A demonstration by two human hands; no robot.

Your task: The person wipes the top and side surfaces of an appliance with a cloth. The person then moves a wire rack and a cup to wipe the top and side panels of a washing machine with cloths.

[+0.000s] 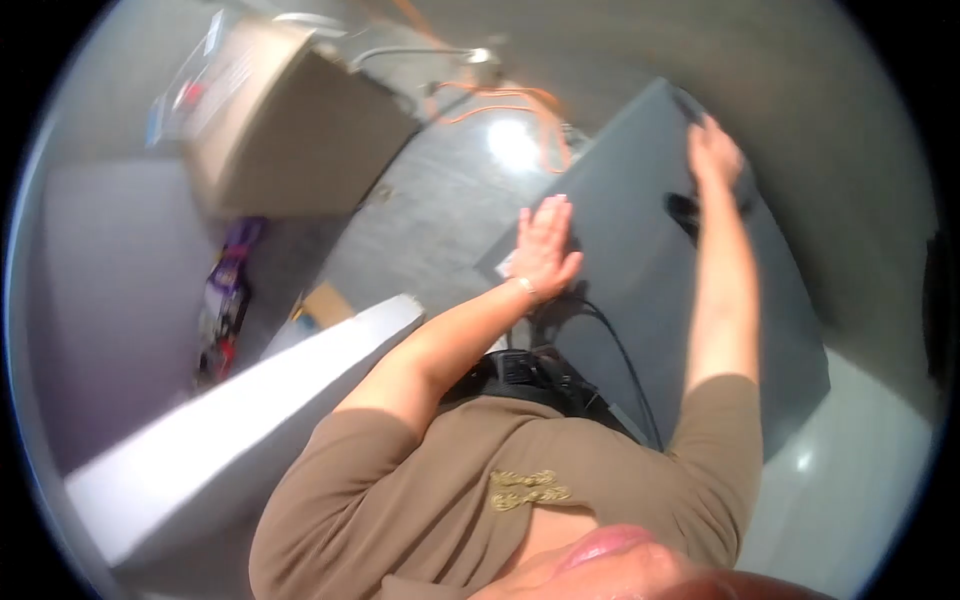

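A large grey panel-like surface (pixel 640 270) lies in front of my body, tilted in the view. My left hand (pixel 543 245) is at its left edge, fingers stretched out and nearly flat; whether it presses on the surface I cannot tell. Farther off, my right hand (pixel 713 155) reaches to the far right part of the panel, its fingers blurred beside a dark patch. A second dark shape (pixel 683 212) shows next to my right wrist. A black cable (pixel 625 350) curves over the panel near my waist.
A tan box-like block (pixel 310 130) stands at the upper left. Orange cord (pixel 540 115) lies on the grey floor by a small pale box (pixel 483 67). A white panel edge (pixel 260 420) rises at my left, with purple and black items (pixel 228 290) beyond it.
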